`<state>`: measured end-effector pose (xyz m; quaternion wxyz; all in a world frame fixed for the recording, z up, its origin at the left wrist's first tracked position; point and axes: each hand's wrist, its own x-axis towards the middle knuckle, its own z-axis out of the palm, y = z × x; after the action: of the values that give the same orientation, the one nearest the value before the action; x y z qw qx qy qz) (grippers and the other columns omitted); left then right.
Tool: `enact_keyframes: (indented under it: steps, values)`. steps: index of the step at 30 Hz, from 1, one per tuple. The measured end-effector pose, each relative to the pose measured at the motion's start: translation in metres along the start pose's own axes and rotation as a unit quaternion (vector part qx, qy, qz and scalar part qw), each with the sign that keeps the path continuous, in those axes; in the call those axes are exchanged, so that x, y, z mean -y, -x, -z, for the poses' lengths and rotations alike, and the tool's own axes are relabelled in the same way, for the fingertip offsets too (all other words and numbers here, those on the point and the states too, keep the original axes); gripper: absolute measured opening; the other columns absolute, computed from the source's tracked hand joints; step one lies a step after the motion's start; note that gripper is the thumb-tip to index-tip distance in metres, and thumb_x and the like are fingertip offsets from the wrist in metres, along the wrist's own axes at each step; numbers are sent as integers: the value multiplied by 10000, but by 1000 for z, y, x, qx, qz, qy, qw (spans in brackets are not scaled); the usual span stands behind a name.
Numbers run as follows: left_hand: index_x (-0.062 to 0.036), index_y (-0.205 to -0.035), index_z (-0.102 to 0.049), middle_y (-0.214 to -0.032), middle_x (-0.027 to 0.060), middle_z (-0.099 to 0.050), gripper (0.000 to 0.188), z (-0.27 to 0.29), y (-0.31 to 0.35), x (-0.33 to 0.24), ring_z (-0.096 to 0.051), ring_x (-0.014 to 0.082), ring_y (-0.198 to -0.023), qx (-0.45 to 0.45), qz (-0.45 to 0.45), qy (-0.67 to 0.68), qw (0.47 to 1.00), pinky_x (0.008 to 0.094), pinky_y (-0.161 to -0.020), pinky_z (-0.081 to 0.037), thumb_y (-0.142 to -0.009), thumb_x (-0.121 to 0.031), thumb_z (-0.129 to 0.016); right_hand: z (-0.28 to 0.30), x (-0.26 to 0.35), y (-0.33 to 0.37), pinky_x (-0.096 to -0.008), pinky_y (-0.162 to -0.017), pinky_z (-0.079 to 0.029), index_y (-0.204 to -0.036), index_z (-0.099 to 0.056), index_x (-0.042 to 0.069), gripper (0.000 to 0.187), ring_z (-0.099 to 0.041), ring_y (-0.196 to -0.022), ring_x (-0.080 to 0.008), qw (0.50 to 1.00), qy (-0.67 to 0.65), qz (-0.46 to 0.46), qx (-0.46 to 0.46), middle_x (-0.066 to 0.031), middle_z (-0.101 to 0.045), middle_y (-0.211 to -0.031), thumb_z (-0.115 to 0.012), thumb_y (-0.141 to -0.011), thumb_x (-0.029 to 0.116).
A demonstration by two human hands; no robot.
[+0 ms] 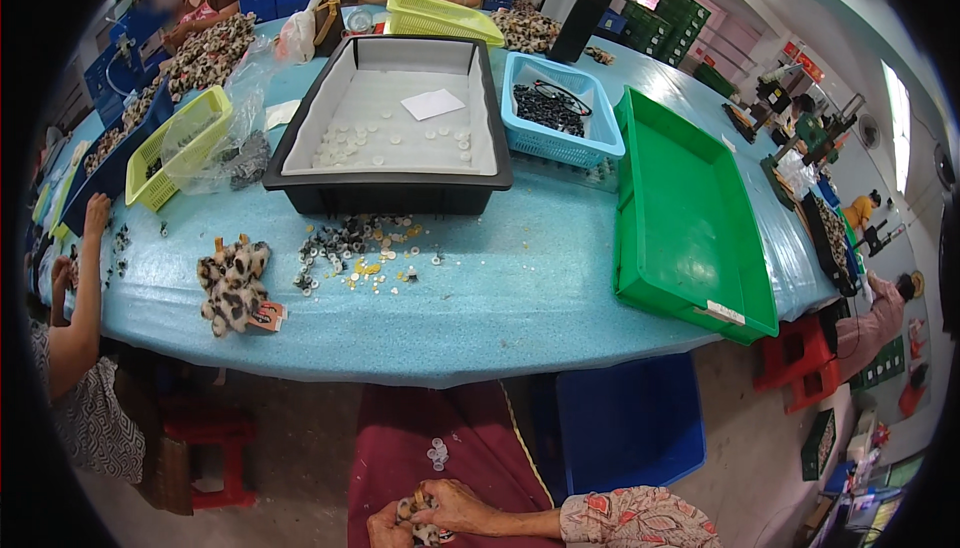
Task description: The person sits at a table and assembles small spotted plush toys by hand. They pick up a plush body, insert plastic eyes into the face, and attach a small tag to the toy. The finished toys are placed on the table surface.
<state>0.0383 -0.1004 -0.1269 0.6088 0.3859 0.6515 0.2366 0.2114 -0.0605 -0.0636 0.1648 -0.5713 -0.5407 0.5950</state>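
Observation:
Low over the dark red cloth point(400, 438) on my lap, both my hands close on a small leopard-spotted plush piece point(426, 531). My left hand point(388, 527) grips it from the left side. The fingers of my right hand point(455, 506) wrap over its top and right, covering much of it. A few clear plastic discs point(438, 454) lie on the cloth just beyond my hands. On the blue-covered table point(470, 318) sits another leopard-spotted plush point(232, 283) with an orange tag. Right of it spread loose black, white and yellow small parts point(350, 248).
A black tray point(390, 198) with white lining holds clear discs and a paper. Beside it stand a light blue basket point(560, 153) of black parts and a green tray point(690, 218). A blue bin point(630, 423) is below the table edge. Co-workers sit left and across.

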Motion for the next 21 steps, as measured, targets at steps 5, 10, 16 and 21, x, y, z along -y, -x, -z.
enact_keyframes:
  steps: [5, 10, 16, 21]
  values:
    - [31, -902, -681, -745, 45, -670, 342, -1, 9, -14, -595, 90, -698, -45, -54, -36, 997, 273, -629, -496, -652, 163, -488, -8, 7, 2, -401, -694, -486, -847, -599, -23, 304, -648, -766, -315, 1000, -3, -18, -16, -182, -642, -767, -719, -730, 231]
    - [37, -895, -679, -766, 39, -673, 296, -6, 9, -5, -602, 102, -690, -37, -31, 54, 997, 272, -632, -502, -665, 128, -517, -16, 0, -2, -415, -706, -486, -857, -605, 12, 256, -645, -797, -345, 999, -22, -24, -32, -191, -647, -778, -699, -710, 199]
    - [52, -933, -667, -811, 71, -681, 276, 14, 0, -14, -612, 104, -730, 18, -19, -23, 999, 273, -666, -506, -676, 71, -569, -7, 3, -3, -358, -665, -486, -946, -603, 22, 288, -627, -729, -234, 999, -21, -24, 7, -146, -645, -790, -701, -782, 237]
    - [53, -961, -670, -805, 44, -674, 298, 19, 5, -26, -610, 101, -739, 34, -16, 26, 999, 266, -681, -500, -680, 68, -572, -6, -15, 2, -381, -693, -493, -1036, -572, 35, 334, -642, -791, -295, 997, -80, 11, 19, -175, -639, -837, -681, -791, 234]
